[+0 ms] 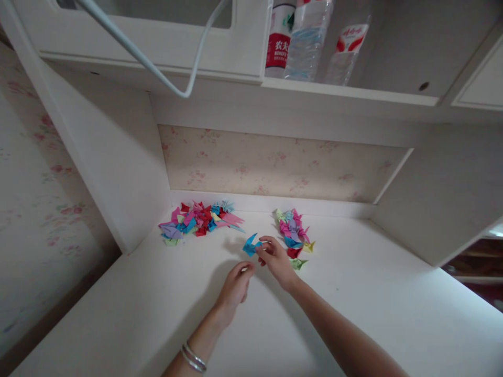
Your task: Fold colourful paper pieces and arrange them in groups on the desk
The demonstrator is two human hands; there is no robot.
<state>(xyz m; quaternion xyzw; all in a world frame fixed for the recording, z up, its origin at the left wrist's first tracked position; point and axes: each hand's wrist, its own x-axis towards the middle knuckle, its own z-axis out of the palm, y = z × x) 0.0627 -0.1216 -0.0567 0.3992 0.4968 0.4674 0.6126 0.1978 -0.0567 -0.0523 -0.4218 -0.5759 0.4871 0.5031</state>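
Observation:
A blue folded paper crane (250,246) is pinched between the thumb and fingers of my right hand (276,260), a little above the white desk. Just below and left of it is my left hand (234,287), its fingers curled in and thumb against them, with nothing showing between them. It looks apart from the crane. On the left lies a heap of coloured folded paper cranes (200,219), pink, red, blue, purple and green. Beyond my right hand, a smaller group of paper cranes (293,230) runs in a rough column toward me.
The white desk (365,293) ends at a back ledge and side panels. Overhead, a shelf (349,93) holds several plastic bottles (308,42). A pale cable (149,60) loops down in front of the cabinet at the upper left.

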